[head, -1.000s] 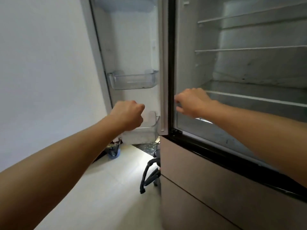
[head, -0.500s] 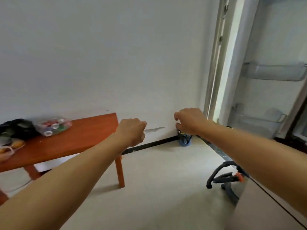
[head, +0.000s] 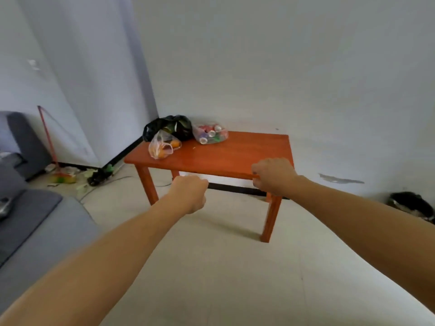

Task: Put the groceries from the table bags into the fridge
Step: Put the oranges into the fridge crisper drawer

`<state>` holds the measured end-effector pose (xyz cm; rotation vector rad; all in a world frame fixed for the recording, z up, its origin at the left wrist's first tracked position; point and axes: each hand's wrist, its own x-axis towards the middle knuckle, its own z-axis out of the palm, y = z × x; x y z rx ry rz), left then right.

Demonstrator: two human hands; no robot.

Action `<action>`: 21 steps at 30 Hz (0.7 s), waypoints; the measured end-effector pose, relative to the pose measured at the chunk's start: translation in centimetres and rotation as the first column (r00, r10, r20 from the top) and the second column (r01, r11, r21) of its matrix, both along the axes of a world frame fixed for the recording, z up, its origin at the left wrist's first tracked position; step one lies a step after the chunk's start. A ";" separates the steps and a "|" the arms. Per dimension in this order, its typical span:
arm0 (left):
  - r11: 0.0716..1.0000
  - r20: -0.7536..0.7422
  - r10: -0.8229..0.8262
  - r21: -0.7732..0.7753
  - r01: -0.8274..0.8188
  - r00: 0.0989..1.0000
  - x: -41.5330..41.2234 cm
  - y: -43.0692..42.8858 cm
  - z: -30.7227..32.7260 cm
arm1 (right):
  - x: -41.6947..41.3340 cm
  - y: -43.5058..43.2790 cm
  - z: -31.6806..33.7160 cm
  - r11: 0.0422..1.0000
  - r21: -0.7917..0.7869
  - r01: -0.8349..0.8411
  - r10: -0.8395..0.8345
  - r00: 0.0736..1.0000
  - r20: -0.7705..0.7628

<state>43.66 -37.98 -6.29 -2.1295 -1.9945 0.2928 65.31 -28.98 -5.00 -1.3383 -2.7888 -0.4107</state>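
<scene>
Three bags point(head: 186, 135) on table point(head: 247, 151); no writing legible.

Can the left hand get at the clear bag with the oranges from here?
Probably not yet. The left hand is curled, empty, and short of the table; the orange bag lies at its far left end. Nothing blocks the path, though.
</scene>
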 end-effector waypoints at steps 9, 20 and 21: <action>0.950 0.001 0.301 -0.085 -0.299 0.954 -14.6 8.6 -1.3 | -17.8 14.1 -2.4 0.966 -0.029 -0.258 0.259 0.964 0.065; 0.914 0.025 0.397 -0.096 -0.393 0.917 -30.9 19.7 -4.8 | -35.6 28.3 -6.9 0.947 -0.104 -0.303 0.312 0.947 0.077; 0.916 0.031 0.395 -0.095 -0.391 0.918 -32.4 21.1 -5.2 | -37.1 29.6 -7.4 0.948 -0.106 -0.300 0.308 0.948 0.078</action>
